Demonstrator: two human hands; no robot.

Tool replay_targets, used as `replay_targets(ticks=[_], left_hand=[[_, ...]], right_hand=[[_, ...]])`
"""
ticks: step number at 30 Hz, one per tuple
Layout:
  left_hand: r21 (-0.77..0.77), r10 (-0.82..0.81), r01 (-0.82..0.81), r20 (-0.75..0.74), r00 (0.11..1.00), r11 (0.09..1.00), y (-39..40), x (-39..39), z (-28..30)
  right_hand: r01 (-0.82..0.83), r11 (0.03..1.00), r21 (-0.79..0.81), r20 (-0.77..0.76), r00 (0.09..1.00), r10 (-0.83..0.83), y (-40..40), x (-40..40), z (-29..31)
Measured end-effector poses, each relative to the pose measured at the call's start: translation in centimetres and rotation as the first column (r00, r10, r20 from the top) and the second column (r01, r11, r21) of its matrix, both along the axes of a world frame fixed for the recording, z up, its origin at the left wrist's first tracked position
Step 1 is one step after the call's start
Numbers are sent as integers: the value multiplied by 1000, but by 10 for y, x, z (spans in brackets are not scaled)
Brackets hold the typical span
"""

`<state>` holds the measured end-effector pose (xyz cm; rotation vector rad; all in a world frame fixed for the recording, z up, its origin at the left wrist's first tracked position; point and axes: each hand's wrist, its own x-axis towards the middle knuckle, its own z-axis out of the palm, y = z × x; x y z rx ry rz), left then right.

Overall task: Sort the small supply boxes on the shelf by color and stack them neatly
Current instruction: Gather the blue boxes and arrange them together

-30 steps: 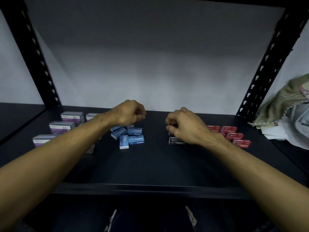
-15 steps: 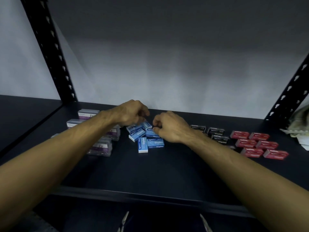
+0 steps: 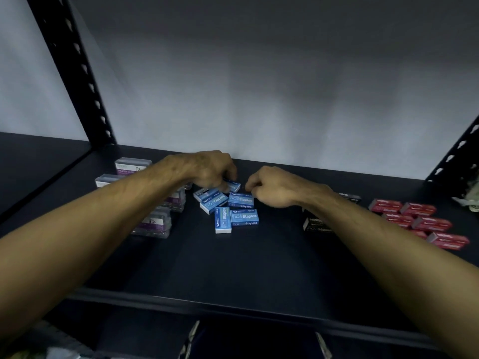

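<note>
Several blue staple boxes [image 3: 243, 216] lie in a loose cluster at the middle of the dark shelf [image 3: 233, 268]. My left hand [image 3: 207, 169] reaches over the back of the cluster, and its fingertips pinch one blue box [image 3: 234, 187] there. Just right of the cluster, my right hand [image 3: 272, 187] has its fingers curled shut, with nothing visible in them. Its knuckles are beside a stacked blue box [image 3: 241, 199]. To the left are clear boxes with purple labels [image 3: 132, 165], partly hidden by my left forearm. Black boxes [image 3: 315, 224] and red boxes [image 3: 431, 224] lie to the right.
A black perforated upright [image 3: 77, 73] stands at the back left and another [image 3: 456, 156] at the back right. A grey wall closes the back. The shelf's front lip [image 3: 233, 309] runs below my forearms. A bit of crumpled cloth [image 3: 472, 198] shows at the right edge.
My right hand has left the black boxes and moved left to the blue cluster. My left hand has lowered onto a blue box at the back. The view has swung left.
</note>
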<state>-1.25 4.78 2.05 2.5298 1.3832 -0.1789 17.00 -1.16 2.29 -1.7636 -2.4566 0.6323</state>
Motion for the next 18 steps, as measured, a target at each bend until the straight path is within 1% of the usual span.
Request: replay_targets(ticks=[8, 12, 18], left_hand=[[-21, 75, -75, 27, 997, 997, -4, 8, 4], [-42, 71, -69, 52, 996, 997, -7, 9, 4], [-48, 81, -78, 73, 994, 996, -8, 6, 8]], right_hand=[[-14, 1000, -23, -58, 998, 13, -1, -2, -3], [-51, 999, -9, -32, 998, 51, -3, -6, -6], [-52, 998, 29, -19, 998, 53, -3, -3, -5]])
